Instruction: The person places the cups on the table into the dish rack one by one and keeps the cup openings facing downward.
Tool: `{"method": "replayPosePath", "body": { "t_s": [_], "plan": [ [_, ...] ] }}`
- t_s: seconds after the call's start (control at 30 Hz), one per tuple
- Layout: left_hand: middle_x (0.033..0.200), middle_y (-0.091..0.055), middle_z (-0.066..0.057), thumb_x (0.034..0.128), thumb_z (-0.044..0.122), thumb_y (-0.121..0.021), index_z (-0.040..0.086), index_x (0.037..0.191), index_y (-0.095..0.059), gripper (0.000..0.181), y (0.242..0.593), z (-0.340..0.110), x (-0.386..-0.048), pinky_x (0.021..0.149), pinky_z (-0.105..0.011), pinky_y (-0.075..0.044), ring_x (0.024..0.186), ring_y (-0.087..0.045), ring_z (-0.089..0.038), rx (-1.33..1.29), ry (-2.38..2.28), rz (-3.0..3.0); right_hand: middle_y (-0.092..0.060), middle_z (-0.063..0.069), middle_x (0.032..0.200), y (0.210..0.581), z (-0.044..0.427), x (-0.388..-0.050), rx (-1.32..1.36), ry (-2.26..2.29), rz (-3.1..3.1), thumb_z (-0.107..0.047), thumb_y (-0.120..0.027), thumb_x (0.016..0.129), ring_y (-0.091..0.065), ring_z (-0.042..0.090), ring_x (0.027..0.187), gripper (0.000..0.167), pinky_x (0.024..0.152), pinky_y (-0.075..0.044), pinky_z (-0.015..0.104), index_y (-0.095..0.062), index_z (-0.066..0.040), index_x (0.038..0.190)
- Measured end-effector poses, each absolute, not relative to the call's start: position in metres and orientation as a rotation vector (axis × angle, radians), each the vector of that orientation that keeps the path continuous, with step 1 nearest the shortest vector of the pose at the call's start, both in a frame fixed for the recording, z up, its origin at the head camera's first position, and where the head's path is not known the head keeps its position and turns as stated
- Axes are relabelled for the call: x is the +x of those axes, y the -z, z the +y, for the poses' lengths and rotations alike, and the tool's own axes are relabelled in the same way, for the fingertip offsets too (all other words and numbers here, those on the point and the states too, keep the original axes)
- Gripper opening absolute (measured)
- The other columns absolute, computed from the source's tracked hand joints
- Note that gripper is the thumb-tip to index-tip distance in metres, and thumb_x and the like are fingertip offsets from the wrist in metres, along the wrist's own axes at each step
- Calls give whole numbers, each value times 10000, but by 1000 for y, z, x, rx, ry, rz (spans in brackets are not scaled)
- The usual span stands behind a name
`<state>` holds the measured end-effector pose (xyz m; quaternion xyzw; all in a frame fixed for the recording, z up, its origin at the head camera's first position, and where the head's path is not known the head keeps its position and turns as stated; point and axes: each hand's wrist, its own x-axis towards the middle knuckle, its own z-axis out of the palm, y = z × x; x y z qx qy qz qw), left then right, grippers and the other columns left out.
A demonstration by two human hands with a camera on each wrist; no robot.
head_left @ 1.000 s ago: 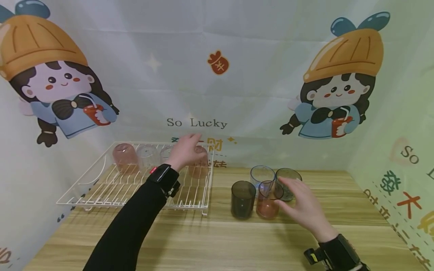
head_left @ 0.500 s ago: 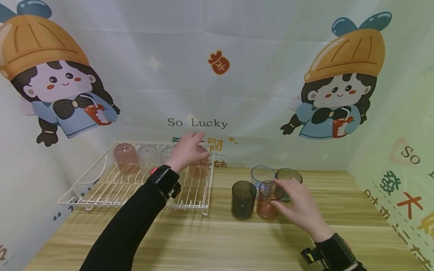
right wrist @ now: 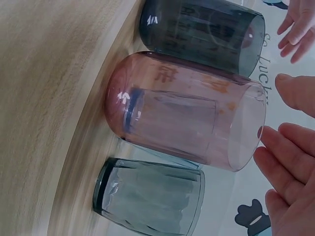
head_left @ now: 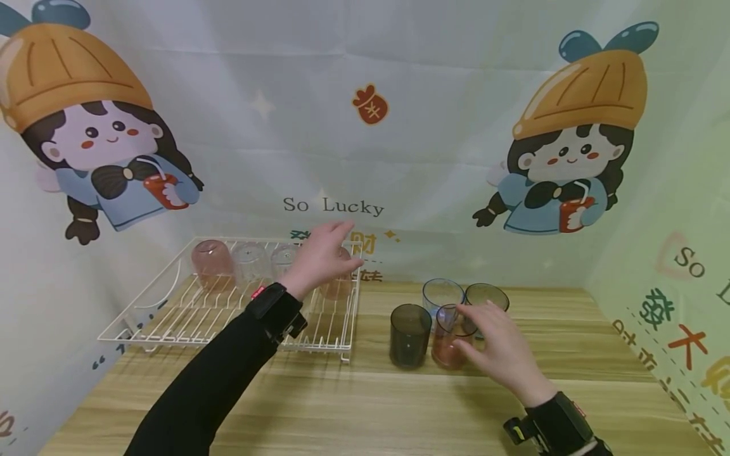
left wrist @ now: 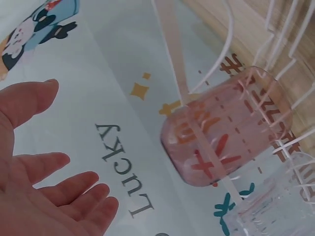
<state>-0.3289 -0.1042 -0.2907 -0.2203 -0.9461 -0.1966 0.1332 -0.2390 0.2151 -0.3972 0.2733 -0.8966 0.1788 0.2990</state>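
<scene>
hovering at the pink glass (right wrist: 184, 110), right grip (head_left: 504, 351) spread just beside it, contact unclear! it stands upright on the wood-grain desk (head_left: 365, 411); looks stiff and light, likely slippery and breakable, best cupped round the wall. left grip (head_left: 322, 256) hangs spread over the white rack (head_left: 327, 348); printed backdrop (head_left: 428, 158) behind.

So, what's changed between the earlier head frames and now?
Left hand drifted slightly right, off the drying rack's right-hand glass. Right hand eased slightly left, toward the standing pink glass; contact unclear. No visible grasp or release. Rack and all the glasses stayed put.
</scene>
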Motion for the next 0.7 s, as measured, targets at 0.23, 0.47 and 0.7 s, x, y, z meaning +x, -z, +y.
{"method": "replayPosePath", "body": {
  "t_s": [0.23, 0.47, 0.7],
  "plan": [
    [1482, -360, -173, 883, 342, -645, 63, 1483, -281, 755, 284, -104, -320, 1149, -424, -283, 1373, -328, -311, -670, 626, -2724, -662, 120, 1151, 398, 214, -241, 738, -460, -2383, -193, -803, 715, -598, 286, 1079, 596, 1082, -333, 473, -576, -24, 1239],
    [1492, -345, -175, 880, 358, -649, 52, 1484, -269, 777, 284, -111, -313, 1156, -439, -265, 1384, -312, -303, -718, 713, -2685, -667, 118, 1141, 398, 212, -244, 742, -430, -2383, -184, -812, 698, -601, 283, 1073, 596, 1086, -335, 467, -583, -28, 1226],
    [1477, -369, -174, 871, 377, -658, 59, 1482, -278, 786, 287, -114, -298, 1144, -446, -284, 1376, -326, -307, -746, 732, -2680, -670, 113, 1128, 397, 210, -245, 737, -412, -2410, -195, -809, 705, -602, 281, 1070, 593, 1092, -336, 472, -584, -36, 1231]
  ]
}}
